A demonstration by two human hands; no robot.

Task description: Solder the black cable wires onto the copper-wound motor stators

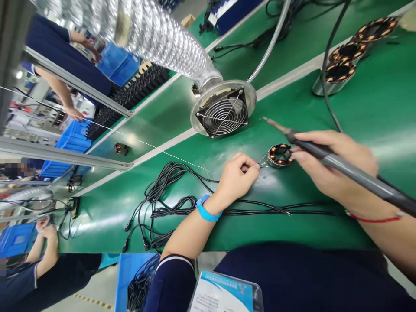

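My right hand is closed around a soldering iron, whose tip points up and left over the table. Close to the fingers of that hand lies a motor stator, a metal ring with copper windings. Thin wires run from its left side to my left hand, which pinches their ends between thumb and forefinger. A thin white strand, perhaps solder wire, reaches toward my left hand from the upper left; its end is hard to make out. Black cables pass beneath my left wrist.
A fume extractor fan on a silver duct hangs just beyond my hands. Several stators stand at the upper right. Coiled black cables lie left. Co-workers' arms show at the left, near blue bins.
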